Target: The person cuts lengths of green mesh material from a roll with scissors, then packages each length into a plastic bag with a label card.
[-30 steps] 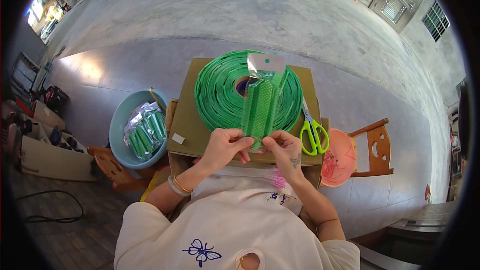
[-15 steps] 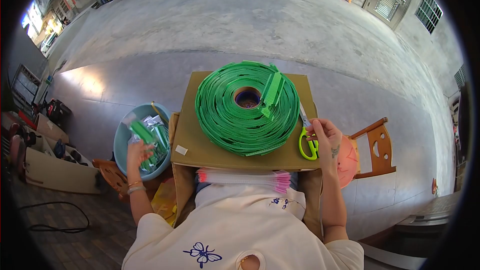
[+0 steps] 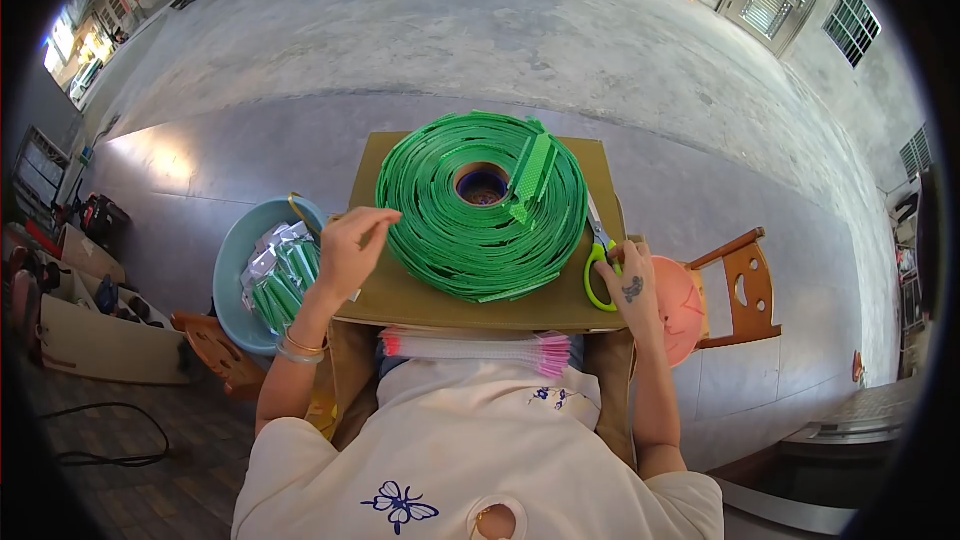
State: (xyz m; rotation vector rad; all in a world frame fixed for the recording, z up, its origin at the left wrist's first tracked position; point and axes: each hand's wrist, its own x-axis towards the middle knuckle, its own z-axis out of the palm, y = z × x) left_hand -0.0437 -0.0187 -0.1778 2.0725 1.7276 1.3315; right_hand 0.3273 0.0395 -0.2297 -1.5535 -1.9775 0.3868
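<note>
A large coiled roll of green packaging strip lies flat on the cardboard box, with a cut piece of the strip resting on top. My left hand is at the roll's left edge, fingers closed in a loose pinch with nothing visible in them. At the box's right edge, my right hand has its fingers closed at the yellow-green handles of the scissors, whose blades point away from me. To the left, a blue basin holds several green-and-silver packets.
A bundle of clear strips with pink ends lies across my lap. On the right stand a pink basin and a wooden chair. Another wooden chair back is below the blue basin. Beyond the box stretches a concrete floor.
My left hand has let go of a green packet over the blue basin and moved right to the roll. My right hand has lowered onto the scissors' handles. The view has shifted slightly.
</note>
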